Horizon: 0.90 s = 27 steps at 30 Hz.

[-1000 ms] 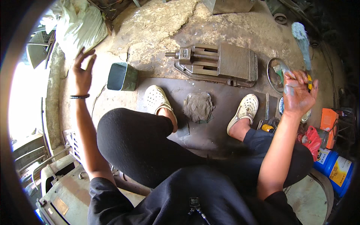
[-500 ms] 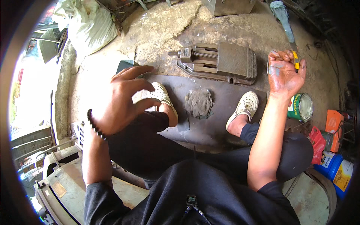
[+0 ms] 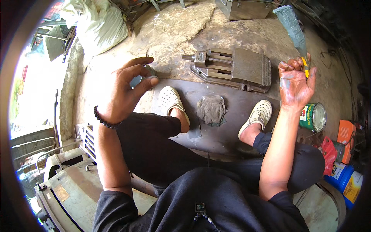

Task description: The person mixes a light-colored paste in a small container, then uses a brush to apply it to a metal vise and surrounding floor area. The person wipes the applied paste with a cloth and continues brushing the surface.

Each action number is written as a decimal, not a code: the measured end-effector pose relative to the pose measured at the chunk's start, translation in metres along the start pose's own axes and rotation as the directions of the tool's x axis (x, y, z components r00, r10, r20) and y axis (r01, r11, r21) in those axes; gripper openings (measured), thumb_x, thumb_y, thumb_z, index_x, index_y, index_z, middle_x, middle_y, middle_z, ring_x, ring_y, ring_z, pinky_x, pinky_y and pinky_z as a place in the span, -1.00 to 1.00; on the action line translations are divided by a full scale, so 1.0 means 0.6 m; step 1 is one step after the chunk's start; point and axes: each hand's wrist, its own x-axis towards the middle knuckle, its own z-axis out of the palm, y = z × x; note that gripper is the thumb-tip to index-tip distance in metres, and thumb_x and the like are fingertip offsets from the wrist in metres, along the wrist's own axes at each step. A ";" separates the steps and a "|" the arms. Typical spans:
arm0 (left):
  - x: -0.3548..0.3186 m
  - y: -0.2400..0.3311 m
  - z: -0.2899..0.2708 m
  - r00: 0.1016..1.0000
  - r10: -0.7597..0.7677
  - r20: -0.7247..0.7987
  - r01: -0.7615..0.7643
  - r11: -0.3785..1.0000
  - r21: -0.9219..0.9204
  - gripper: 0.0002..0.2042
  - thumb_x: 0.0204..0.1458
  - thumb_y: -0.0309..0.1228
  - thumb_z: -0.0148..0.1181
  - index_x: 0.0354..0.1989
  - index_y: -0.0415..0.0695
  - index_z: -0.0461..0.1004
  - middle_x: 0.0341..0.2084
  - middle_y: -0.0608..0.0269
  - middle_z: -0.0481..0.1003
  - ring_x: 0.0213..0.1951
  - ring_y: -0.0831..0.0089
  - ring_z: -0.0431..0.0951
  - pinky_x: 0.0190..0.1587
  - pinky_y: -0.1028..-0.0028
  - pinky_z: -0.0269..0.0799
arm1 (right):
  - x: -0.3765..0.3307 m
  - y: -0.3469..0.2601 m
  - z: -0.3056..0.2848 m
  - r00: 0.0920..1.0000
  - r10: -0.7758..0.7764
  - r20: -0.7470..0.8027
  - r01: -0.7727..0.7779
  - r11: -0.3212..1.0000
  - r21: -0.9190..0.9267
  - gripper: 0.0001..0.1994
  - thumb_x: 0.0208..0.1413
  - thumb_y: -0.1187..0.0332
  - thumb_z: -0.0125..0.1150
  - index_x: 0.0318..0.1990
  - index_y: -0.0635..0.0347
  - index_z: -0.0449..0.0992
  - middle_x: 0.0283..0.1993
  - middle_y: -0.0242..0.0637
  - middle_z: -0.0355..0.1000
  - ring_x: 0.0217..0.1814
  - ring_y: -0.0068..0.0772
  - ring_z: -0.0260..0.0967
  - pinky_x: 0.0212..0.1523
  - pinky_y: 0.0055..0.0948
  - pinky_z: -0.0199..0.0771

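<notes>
Rough concrete floor (image 3: 174, 31) surrounds a dark sheet (image 3: 234, 104), with a green bin (image 3: 136, 81) near its far left corner, partly hidden by your left hand (image 3: 123, 89), whose curved fingers and thumb stand spread, with no load visible. Beyond the far edge sits a machine vise (image 3: 251, 67); past the far right corner, your right hand (image 3: 295, 84) curls around a yellow-handled tool (image 3: 290, 29), where a snug grip should hold its blue-grey head clear of the vise.

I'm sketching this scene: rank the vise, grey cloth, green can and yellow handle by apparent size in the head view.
1. Vise
2. Grey cloth and green can: too alike to rank
3. Yellow handle
</notes>
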 end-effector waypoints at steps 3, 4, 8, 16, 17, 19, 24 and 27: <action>-0.011 0.005 0.002 1.000 0.003 0.011 -0.002 1.000 -0.016 -0.86 0.12 -0.45 0.32 -0.31 -0.29 0.56 0.15 -0.06 0.51 0.20 0.09 0.50 0.26 0.22 0.36 | 0.002 0.009 0.001 1.000 0.020 -0.006 -0.020 1.000 -0.008 -0.53 0.36 0.06 0.11 0.26 0.17 0.41 -0.13 -0.25 0.38 -0.08 -0.31 0.28 0.06 -0.12 0.21; -0.012 0.006 0.001 0.999 -0.014 0.042 0.016 0.999 -0.034 -0.86 0.11 -0.45 0.33 -0.30 -0.28 0.56 0.15 -0.05 0.51 0.21 0.09 0.50 0.26 0.21 0.36 | 0.002 0.012 0.001 1.000 0.022 -0.020 -0.022 1.000 -0.001 -0.52 0.36 0.06 0.11 0.26 0.17 0.41 -0.13 -0.26 0.38 -0.08 -0.31 0.28 0.06 -0.13 0.21; -0.014 0.010 -0.001 0.992 -0.035 0.125 0.041 0.998 -0.051 -0.85 0.09 -0.44 0.35 -0.27 -0.28 0.58 0.15 -0.04 0.51 0.22 0.08 0.49 0.25 0.20 0.38 | 0.009 0.017 -0.002 0.999 0.027 -0.028 -0.027 1.000 -0.006 -0.52 0.35 0.05 0.11 0.25 0.18 0.42 -0.14 -0.25 0.39 -0.08 -0.30 0.28 0.07 -0.11 0.21; 0.014 0.011 0.027 0.957 0.009 0.289 -0.023 0.999 0.046 -0.65 0.07 -0.32 0.40 -0.03 -0.27 0.57 0.09 -0.08 0.52 0.12 0.00 0.54 0.18 0.20 0.43 | 0.013 0.007 -0.009 0.999 0.037 0.010 -0.038 0.998 0.052 -0.53 0.35 0.05 0.10 0.24 0.18 0.43 -0.13 -0.24 0.39 -0.05 -0.29 0.28 0.09 -0.09 0.19; 0.027 0.003 0.037 0.906 0.096 0.411 -0.115 0.993 0.021 -0.62 0.09 -0.31 0.39 0.00 -0.28 0.55 0.03 -0.10 0.55 0.08 0.00 0.55 0.16 0.20 0.44 | 0.013 0.004 -0.009 0.999 0.036 0.016 -0.037 0.997 0.064 -0.53 0.35 0.05 0.09 0.24 0.17 0.43 -0.12 -0.24 0.39 -0.05 -0.29 0.28 0.10 -0.09 0.19; 0.056 -0.015 0.092 0.747 0.151 0.648 -0.119 0.989 -0.093 -0.60 0.13 -0.24 0.34 0.02 -0.28 0.54 -0.01 -0.10 0.57 0.07 -0.01 0.56 0.16 0.18 0.45 | 0.016 0.002 -0.006 0.999 0.033 0.031 -0.036 0.994 0.105 -0.53 0.35 0.05 0.09 0.25 0.17 0.43 -0.11 -0.24 0.39 -0.04 -0.29 0.28 0.10 -0.08 0.19; 0.124 -0.073 0.346 0.387 -0.142 0.911 -0.439 0.840 0.318 -0.54 0.12 -0.12 0.29 0.16 -0.05 0.51 0.00 -0.05 0.59 0.09 0.01 0.57 0.16 0.17 0.48 | 0.020 -0.005 0.005 1.000 -0.025 0.006 0.024 0.992 0.122 -0.52 0.35 0.03 0.07 0.24 0.18 0.42 -0.11 -0.24 0.36 -0.05 -0.29 0.25 0.09 -0.08 0.17; 0.126 -0.102 0.527 0.614 -0.159 0.773 -0.298 0.860 0.413 -0.47 0.12 -0.14 0.30 0.29 0.11 0.41 0.06 0.00 0.56 0.12 0.04 0.56 0.14 0.16 0.51 | 0.013 -0.016 0.003 0.997 -0.060 -0.053 0.066 0.991 0.114 -0.51 0.34 0.04 0.08 0.23 0.22 0.41 -0.14 -0.25 0.30 -0.07 -0.33 0.20 0.07 -0.14 0.12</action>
